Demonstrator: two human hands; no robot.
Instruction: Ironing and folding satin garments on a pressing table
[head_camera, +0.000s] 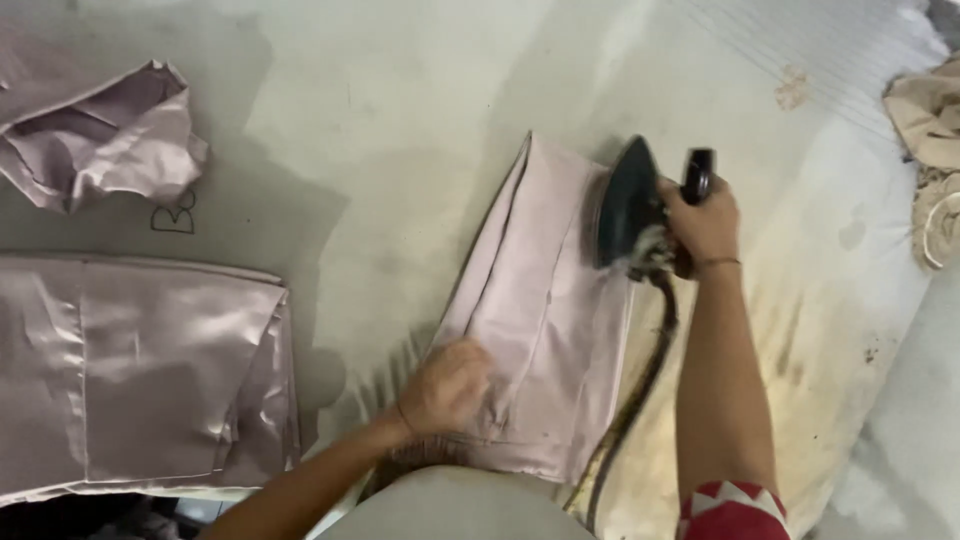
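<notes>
A folded piece of pale pink satin fabric (540, 300) lies on the padded ironing table (400, 120). My right hand (705, 220) grips the handle of a dark clothes iron (628, 205), which is tipped on its edge at the fabric's upper right side. A dark cord (640, 390) runs from the iron back toward me. My left hand (448, 388) presses flat on the near left corner of the fabric.
A stack of folded pink satin pieces (140, 370) lies at the left. A crumpled pink satin piece (95, 135) sits at the far left. Beige cloth (930, 150) is heaped at the right edge. The table cover has yellow-brown stains (800, 330) on the right.
</notes>
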